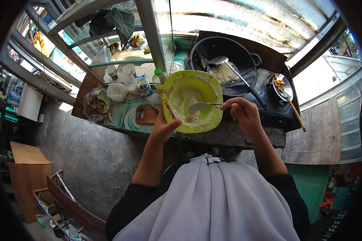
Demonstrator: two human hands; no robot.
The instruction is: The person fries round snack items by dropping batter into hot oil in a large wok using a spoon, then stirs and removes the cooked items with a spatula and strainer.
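Observation:
My left hand (163, 127) grips the near left rim of a lime-green bowl (211, 86), tilted toward me over the counter edge. Pale batter coats the inside of the bowl. My right hand (243, 114) holds the handle of a spoon (200, 107) whose bowl end rests in the batter near the lower middle of the green bowl. Both forearms reach forward from black sleeves over a light grey garment.
A black wok (245, 52) with a metal spatula and fried bits sits on a stove behind the bowl. A skimmer ladle with fried pieces (282, 85) lies to the right. A wooden cutting board (147, 114), cups, a green-capped bottle (159, 77) and bags crowd the left counter.

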